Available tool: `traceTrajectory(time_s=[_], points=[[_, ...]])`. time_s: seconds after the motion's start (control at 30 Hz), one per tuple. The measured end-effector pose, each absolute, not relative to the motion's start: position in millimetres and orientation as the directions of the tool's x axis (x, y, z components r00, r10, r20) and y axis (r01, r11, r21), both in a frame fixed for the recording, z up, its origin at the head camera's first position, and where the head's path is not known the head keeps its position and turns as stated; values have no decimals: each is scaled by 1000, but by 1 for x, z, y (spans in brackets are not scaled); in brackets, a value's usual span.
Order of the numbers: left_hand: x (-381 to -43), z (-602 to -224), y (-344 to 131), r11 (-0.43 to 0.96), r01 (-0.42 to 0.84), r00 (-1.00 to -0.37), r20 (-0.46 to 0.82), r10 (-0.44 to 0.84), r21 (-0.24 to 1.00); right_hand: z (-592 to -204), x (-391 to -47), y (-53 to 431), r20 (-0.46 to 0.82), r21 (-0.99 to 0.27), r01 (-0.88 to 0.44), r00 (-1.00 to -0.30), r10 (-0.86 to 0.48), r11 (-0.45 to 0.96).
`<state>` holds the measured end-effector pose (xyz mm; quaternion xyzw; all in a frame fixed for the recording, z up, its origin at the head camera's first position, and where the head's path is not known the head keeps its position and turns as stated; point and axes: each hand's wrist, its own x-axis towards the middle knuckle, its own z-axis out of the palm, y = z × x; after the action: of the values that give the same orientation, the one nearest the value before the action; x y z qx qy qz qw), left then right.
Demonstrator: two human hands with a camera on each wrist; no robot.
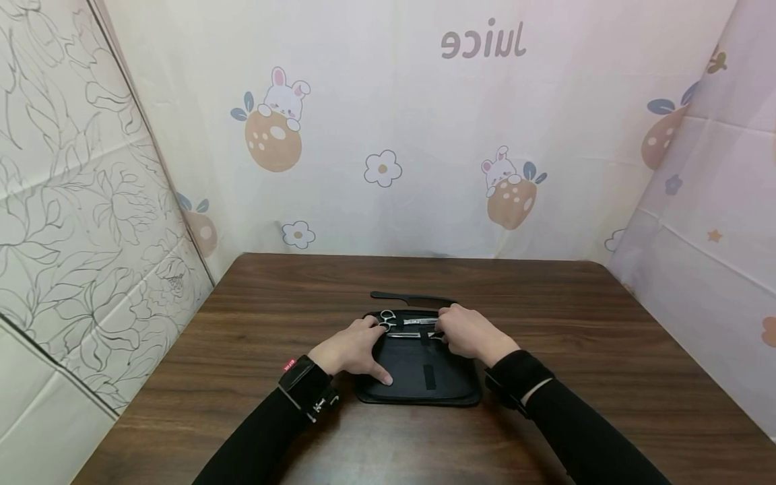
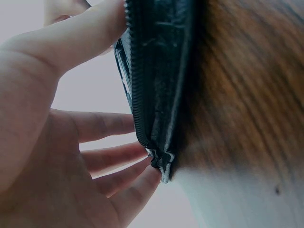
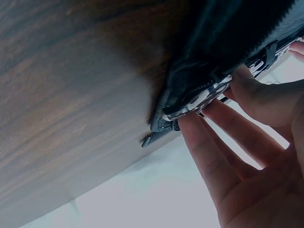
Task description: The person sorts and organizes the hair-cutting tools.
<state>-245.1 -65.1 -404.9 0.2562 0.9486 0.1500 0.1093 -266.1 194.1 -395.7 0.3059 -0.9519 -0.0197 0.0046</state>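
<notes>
A black zip case (image 1: pixel 403 370) lies on the table, with two silver pairs of scissors along its far part. One pair of scissors (image 1: pixel 386 316) has its finger rings at the left; below it, the other pair (image 1: pixel 400 335) points its blades left. My left hand (image 1: pixel 354 350) rests on the case's left side, thumb and fingers spread and fairly straight along the zipped edge (image 2: pixel 137 85). At the far right, my right hand (image 1: pixel 467 330) pinches the silver scissors (image 3: pixel 202 99) between thumb and fingers, partly hiding them. A dark strap crosses the scissors.
Just beyond the case lies a black comb (image 1: pixel 412 298), its right end close to my right hand. The brown wooden table (image 1: pixel 291 283) reaches back to a printed cloth (image 1: pixel 388 215), with more cloth at both sides.
</notes>
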Motion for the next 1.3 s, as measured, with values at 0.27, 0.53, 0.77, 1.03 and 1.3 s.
traceTrajectory(time_s=[0.27, 0.53, 0.77, 1.03, 1.3], points=[[-246, -406, -65, 822, 455, -844, -128, 521, 341, -396, -266, 194, -4, 36, -581, -814, -581, 813], [-246, -408, -65, 822, 453, -843, -135, 521, 344, -396, -265, 191, -3, 24, -591, -807, -591, 806], [-246, -407, -65, 823, 455, -843, -133, 521, 340, -397, -265, 189, 5, 19, -583, -812, -583, 812], [-247, -407, -65, 823, 453, -843, -135, 520, 342, -397, -265, 186, 19, 32, -597, -802, -597, 802], [-246, -408, -65, 825, 450, -845, -138, 517, 342, -396, -263, 184, 23, 30, -602, -798, -603, 798]])
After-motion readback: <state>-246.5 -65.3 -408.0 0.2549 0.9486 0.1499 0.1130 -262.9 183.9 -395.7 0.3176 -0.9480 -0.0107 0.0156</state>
